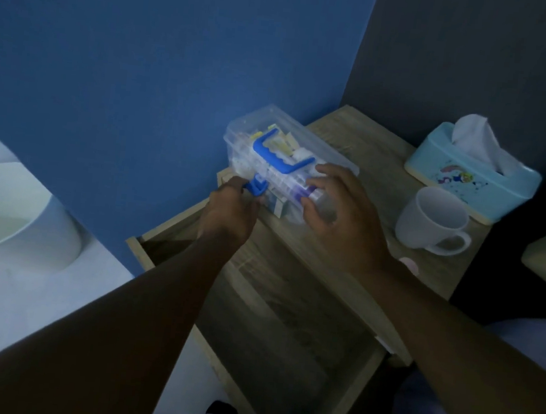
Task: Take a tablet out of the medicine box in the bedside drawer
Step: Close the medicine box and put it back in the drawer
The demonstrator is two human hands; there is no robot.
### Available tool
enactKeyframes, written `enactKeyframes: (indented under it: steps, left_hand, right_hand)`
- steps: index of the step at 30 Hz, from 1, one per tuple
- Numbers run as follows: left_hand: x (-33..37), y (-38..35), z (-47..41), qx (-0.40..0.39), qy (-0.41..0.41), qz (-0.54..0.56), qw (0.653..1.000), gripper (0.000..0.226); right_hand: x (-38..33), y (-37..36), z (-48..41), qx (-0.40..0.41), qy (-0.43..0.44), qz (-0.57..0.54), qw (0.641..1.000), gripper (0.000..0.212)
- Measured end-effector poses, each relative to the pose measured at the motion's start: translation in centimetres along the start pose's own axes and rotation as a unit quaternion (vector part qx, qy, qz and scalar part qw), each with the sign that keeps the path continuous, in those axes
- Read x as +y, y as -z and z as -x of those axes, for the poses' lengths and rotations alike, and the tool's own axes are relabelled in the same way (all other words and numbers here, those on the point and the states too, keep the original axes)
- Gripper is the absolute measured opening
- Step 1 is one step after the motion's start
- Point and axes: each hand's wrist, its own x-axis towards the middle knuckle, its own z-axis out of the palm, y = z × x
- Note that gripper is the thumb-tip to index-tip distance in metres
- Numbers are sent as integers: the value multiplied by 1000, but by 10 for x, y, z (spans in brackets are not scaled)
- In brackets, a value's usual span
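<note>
A clear plastic medicine box [271, 140] with a blue handle [277, 156] stands on top of the wooden bedside table [363, 142], near its left edge. Packets and strips show through its lid. My left hand [231, 213] pinches the blue latch [257, 187] on the box's front side. My right hand [340, 209] grips the box's near right end, thumb on the front wall and fingers over the lid. The drawer [276, 309] below is pulled out toward me and looks dark inside; no tablet is visible.
A white mug [432, 220] stands just right of my right hand. Behind it sits a light-blue tissue box [472, 174]. A blue wall rises to the left, a dark wall behind. A bed with a white pillow [16, 217] lies at the left.
</note>
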Motion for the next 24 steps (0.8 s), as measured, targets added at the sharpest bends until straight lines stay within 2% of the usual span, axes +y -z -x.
enactKeyframes:
  steps: [2,6,13,21,24]
  left_hand:
    - [-1,0,0,5,19,22,1000,44]
    - [-2,5,5,27,6,47,998,46]
    - [4,1,8,89,-13,51,995,43]
    - [9,-15,7,143,7,116,983,50]
    - [13,-18,5,152,7,138,979,44]
  right_hand:
    - [3,-1,0,-24,13,3,1000,35]
    - [8,-8,7,7,33,8,999,35]
    - [7,-16,8,36,6,-29,999,35]
    - [9,-19,9,26,-7,-35,999,38]
    - [9,-18,9,26,-12,-39,999,38]
